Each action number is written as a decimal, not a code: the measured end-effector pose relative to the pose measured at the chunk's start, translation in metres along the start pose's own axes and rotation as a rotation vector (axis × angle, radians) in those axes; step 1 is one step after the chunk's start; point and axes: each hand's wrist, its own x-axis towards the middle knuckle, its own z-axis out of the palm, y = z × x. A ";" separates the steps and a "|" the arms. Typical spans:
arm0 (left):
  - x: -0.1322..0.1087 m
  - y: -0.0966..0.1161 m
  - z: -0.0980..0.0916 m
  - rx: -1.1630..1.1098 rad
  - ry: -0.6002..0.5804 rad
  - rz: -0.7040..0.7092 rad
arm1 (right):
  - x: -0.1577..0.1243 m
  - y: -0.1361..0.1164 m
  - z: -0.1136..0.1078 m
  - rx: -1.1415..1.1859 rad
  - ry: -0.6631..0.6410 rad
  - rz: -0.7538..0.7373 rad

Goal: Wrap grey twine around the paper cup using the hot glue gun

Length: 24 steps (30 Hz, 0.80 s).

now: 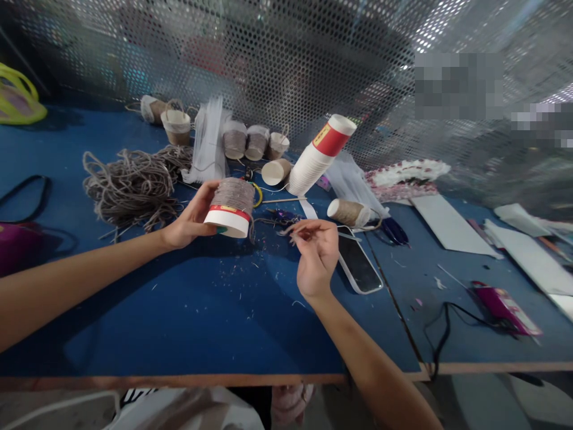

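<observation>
My left hand (pixel 190 218) grips a paper cup (pixel 230 207) that is partly wrapped in grey-brown twine, its white and red rim toward me. My right hand (pixel 316 251) hovers to the right of the cup, fingers pinched on a thin strand of twine that runs back toward the cup. A loose pile of the same twine (pixel 132 185) lies on the blue table (pixel 201 310) to the left, beyond my left hand.
A tilted stack of paper cups (pixel 320 156), several twine-wrapped cups (pixel 250 142) and a wrapped cup lying on its side (pixel 349 212) sit near the perforated metal screen. A phone (pixel 358 263) lies by my right hand. White card pieces and a purple packet (pixel 504 304) lie to the right.
</observation>
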 end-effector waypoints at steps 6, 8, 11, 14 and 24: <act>-0.001 0.005 0.007 -0.109 -0.024 -0.127 | -0.004 -0.002 0.000 -0.317 -0.210 -0.324; -0.001 0.009 0.011 -0.124 -0.061 -0.226 | -0.006 -0.006 0.003 -0.309 -0.344 -0.469; 0.000 0.014 0.013 -0.101 -0.150 -0.340 | -0.006 -0.012 0.007 -0.316 -0.528 -0.495; 0.002 0.015 0.011 -0.082 -0.217 -0.381 | -0.007 -0.015 0.008 -0.372 -0.628 -0.425; -0.004 -0.008 -0.013 -0.198 -0.036 -0.433 | -0.008 -0.018 0.004 -0.378 -0.690 -0.353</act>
